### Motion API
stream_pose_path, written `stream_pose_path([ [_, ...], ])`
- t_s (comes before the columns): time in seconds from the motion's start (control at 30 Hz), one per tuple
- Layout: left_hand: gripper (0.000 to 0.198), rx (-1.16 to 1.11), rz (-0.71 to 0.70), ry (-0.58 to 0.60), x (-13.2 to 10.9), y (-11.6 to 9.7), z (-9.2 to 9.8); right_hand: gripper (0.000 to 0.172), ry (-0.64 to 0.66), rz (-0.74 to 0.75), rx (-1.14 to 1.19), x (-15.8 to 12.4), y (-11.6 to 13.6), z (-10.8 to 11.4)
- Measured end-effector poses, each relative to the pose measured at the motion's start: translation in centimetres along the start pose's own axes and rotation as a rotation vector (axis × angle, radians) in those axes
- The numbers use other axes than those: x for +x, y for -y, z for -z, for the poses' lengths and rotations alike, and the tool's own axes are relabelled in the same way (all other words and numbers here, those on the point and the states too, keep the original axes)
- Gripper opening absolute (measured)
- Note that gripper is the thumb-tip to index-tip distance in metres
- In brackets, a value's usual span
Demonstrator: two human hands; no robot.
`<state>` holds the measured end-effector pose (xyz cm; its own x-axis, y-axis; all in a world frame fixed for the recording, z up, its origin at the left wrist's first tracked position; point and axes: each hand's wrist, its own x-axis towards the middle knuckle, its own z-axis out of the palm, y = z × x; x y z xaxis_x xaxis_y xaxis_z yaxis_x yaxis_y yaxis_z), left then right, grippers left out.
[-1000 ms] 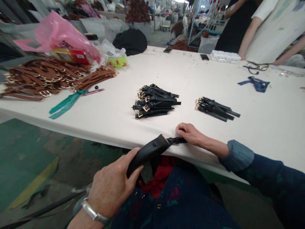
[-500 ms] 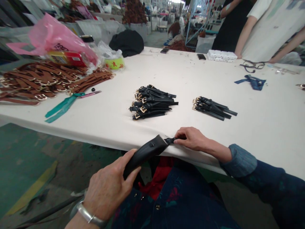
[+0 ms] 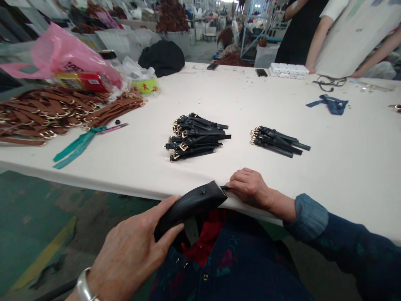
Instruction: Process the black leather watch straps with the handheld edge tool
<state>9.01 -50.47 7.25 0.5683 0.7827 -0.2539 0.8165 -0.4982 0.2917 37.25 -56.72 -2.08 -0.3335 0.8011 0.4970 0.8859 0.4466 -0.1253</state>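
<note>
Two hands are seen at the edge of the white table (image 3: 344, 175): a curved black holder (image 3: 191, 207) is clasped in the closed grip of the left hand (image 3: 128, 261), and its protruding thin black strap tip (image 3: 224, 187) is pinched in the narrow grip of the right hand (image 3: 249, 188).

Bright, even overhead light washes the white tabletop (image 3: 328, 167), leaving only faint, soft shadows beside the black watch straps (image 3: 197, 138). The wide lens bows the view towards the edges, and the far workshop floor (image 3: 203, 50) looks soft.
</note>
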Motion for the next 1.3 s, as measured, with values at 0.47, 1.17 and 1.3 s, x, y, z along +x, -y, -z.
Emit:
stream_pose_path([
  [0.47,0.044,0.216,-0.021,0.084,1.4,-2.4,1.2,0.018,-0.137,-0.042,0.133,-0.6,-0.4,-0.5],
  [1.17,0.045,0.325,-0.016,0.206,1.5,-3.9,1.4,0.019,0.064,-0.263,0.67,-0.9,-1.3,0.2],
  [1.3,0.044,0.362,0.023,0.189,1.6,-3.0,1.7,0.02,0.102,-0.234,0.62,-1.1,-1.7,0.0],
])
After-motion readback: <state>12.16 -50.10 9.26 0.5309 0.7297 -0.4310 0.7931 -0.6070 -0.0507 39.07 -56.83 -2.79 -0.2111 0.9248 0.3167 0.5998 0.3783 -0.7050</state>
